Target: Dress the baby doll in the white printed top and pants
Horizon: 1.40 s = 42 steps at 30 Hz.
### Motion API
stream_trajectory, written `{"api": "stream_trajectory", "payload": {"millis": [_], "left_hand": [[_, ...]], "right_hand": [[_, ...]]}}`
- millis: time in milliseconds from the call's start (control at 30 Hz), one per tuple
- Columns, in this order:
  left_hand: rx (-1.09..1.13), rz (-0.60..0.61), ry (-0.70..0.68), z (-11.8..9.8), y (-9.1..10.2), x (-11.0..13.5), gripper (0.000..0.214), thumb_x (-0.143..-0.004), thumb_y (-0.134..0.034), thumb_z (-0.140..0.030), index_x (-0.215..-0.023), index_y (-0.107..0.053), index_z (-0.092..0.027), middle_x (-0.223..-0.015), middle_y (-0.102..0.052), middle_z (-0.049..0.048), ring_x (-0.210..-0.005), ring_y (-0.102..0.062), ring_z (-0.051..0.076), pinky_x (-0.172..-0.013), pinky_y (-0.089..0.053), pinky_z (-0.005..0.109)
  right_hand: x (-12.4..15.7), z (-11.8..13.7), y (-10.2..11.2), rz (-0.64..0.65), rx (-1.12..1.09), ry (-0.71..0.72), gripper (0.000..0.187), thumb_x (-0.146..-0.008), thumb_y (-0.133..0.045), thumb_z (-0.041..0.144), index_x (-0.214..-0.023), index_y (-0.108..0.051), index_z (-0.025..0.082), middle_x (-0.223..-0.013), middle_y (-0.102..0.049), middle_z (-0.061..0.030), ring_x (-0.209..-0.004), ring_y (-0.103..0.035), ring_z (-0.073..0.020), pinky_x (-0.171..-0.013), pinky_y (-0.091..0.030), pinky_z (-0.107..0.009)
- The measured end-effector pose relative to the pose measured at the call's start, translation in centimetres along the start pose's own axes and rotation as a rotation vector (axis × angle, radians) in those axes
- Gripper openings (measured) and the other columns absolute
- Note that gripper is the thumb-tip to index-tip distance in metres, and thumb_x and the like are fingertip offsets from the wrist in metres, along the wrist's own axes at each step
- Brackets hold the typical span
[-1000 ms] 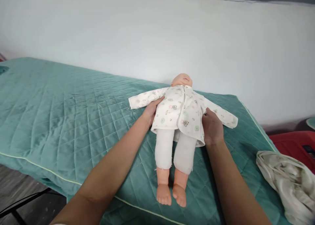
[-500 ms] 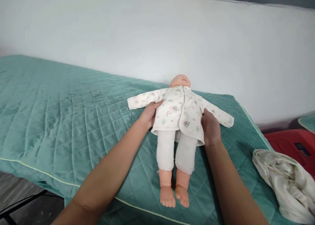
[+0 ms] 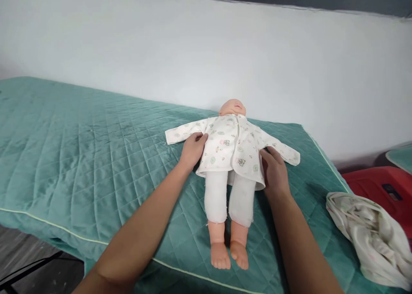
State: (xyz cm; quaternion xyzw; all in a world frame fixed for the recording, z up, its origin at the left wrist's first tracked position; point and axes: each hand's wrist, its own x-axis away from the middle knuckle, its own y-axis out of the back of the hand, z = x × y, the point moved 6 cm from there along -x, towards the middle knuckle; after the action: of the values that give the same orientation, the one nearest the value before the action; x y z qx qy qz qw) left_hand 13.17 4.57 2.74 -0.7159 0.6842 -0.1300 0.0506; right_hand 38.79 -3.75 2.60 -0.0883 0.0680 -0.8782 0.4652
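A baby doll (image 3: 231, 107) lies on its back on a green quilted bed cover, its feet toward me. It wears a white printed baby shirt (image 3: 230, 143), fastened at the top, with both sleeves stretched out sideways. White padded cloth covers the legs down to the bare ankles. My left hand (image 3: 193, 149) grips the shirt's side edge below the left sleeve, fingers bent. On the opposite side my right hand (image 3: 275, 170) holds the other side edge under the right sleeve, its thumb against the fabric. Some fingertips are hidden behind the cloth.
The green quilted cover (image 3: 80, 156) stretches left along a white wall (image 3: 161, 49). A crumpled white printed cloth (image 3: 373, 238) lies at the right edge of the bed. Beyond it stands a red plastic object (image 3: 373, 178). A dark metal leg (image 3: 32, 268) shows at lower left.
Both hands have shifted from lying with thumbs on the shirt front to gripping at its side edges, fingers more bent. The doll stays in place; the view has moved slightly.
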Motion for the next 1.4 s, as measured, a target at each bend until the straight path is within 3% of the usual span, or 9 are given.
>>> {"api": "stream_trajectory", "payload": {"millis": [167, 300, 467, 600, 733, 933, 1100, 1267, 1400], "left_hand": [[-0.453, -0.099, -0.494, -3.4, 0.2, 2.2, 0.003, -0.083, -0.067, -0.024, -0.08, -0.067, -0.022, -0.086, -0.066, 0.0054, -0.09, -0.059, 0.023, -0.092, -0.043, 0.034], [-0.648, 0.077, -0.746, -5.1, -2.1, 4.9, 0.009, -0.091, -0.057, -0.026, -0.088, -0.065, -0.023, -0.09, -0.063, 0.0056, -0.091, -0.056, 0.023, -0.09, -0.042, 0.035], [-0.861, 0.371, -0.751, -5.1, -4.4, 7.3, 0.023, -0.086, -0.068, -0.04, -0.101, -0.061, -0.025, -0.091, -0.063, 0.004, -0.092, -0.056, 0.024, -0.082, -0.043, 0.035], [-1.099, 0.548, -0.756, -4.4, -5.2, 8.2, 0.035, -0.079, -0.073, -0.043, -0.103, -0.055, -0.025, -0.103, -0.063, 0.0047, -0.097, -0.055, 0.025, -0.075, -0.043, 0.035], [-1.214, 0.601, -0.808, -4.3, -5.4, 8.9, 0.033, -0.078, -0.07, -0.031, -0.104, -0.051, -0.024, -0.108, -0.06, 0.0065, -0.1, -0.053, 0.026, -0.078, -0.045, 0.037], [-1.211, 0.51, -0.814, -3.9, -5.6, 8.7, 0.014, -0.082, -0.059, -0.02, -0.094, -0.052, -0.023, -0.101, -0.061, 0.0069, -0.097, -0.053, 0.025, -0.073, -0.042, 0.036], [-0.783, 0.302, -0.686, -4.2, -4.3, 7.4, 0.008, -0.094, -0.053, -0.026, -0.087, -0.055, -0.023, -0.083, -0.062, 0.0015, -0.078, -0.054, 0.018, -0.07, -0.039, 0.031], [-0.227, -0.009, -0.534, -4.1, -1.5, 6.3, 0.018, -0.092, -0.062, -0.039, -0.089, -0.055, -0.023, -0.08, -0.058, -0.0015, -0.076, -0.053, 0.014, -0.072, -0.041, 0.025], [0.033, -0.363, -0.511, -2.6, 2.8, 5.9, 0.027, -0.092, -0.063, -0.046, -0.098, -0.051, -0.023, -0.093, -0.058, 0.0004, -0.091, -0.055, 0.014, -0.082, -0.044, 0.025]], "right_hand": [[2.4, 3.1, 1.4, -0.18, 0.427, 0.468, 0.045, -0.078, -0.075, 0.038, -0.117, -0.056, 0.024, -0.122, -0.056, -0.0077, -0.113, -0.057, -0.0225, -0.095, -0.052, -0.04], [4.1, 4.3, -0.6, 0.051, 0.54, 0.647, 0.029, -0.09, -0.065, 0.039, -0.114, -0.058, 0.025, -0.108, -0.058, -0.0052, -0.102, -0.059, -0.0218, -0.091, -0.051, -0.041], [6.2, 5.0, -2.9, 0.4, 0.843, 0.877, 0.032, -0.085, -0.074, 0.04, -0.11, -0.06, 0.027, -0.108, -0.06, -0.0075, -0.106, -0.054, -0.0275, -0.093, -0.046, -0.047], [6.4, 4.7, -2.9, 0.596, 0.906, 0.794, 0.045, -0.081, -0.079, 0.042, -0.118, -0.057, 0.028, -0.117, -0.056, -0.0082, -0.11, -0.054, -0.0271, -0.09, -0.049, -0.043], [6.6, 4.4, -2.9, 0.666, 0.941, 0.752, 0.039, -0.084, -0.075, 0.035, -0.117, -0.056, 0.029, -0.119, -0.054, -0.0078, -0.112, -0.054, -0.0269, -0.09, -0.05, -0.042], [6.9, 4.6, -3.4, 0.594, 1.001, 0.856, 0.025, -0.087, -0.066, 0.025, -0.111, -0.058, 0.027, -0.111, -0.057, -0.0077, -0.107, -0.057, -0.0278, -0.093, -0.048, -0.046], [6.5, 4.8, -3.0, 0.458, 0.908, 0.869, 0.01, -0.09, -0.063, 0.025, -0.1, -0.061, 0.025, -0.098, -0.062, -0.0048, -0.084, -0.058, -0.0197, -0.072, -0.048, -0.035], [4.4, 3.7, -0.6, 0.134, 0.561, 0.584, 0.013, -0.088, -0.067, 0.034, -0.085, -0.064, 0.022, -0.073, -0.055, 0.0034, -0.064, -0.047, -0.0117, -0.058, -0.04, -0.026], [3.0, 2.8, 1.0, -0.008, 0.145, 0.41, 0.015, -0.079, -0.074, 0.031, -0.083, -0.064, 0.021, -0.069, -0.054, 0.0064, -0.061, -0.046, -0.0088, -0.056, -0.038, -0.022]]}}
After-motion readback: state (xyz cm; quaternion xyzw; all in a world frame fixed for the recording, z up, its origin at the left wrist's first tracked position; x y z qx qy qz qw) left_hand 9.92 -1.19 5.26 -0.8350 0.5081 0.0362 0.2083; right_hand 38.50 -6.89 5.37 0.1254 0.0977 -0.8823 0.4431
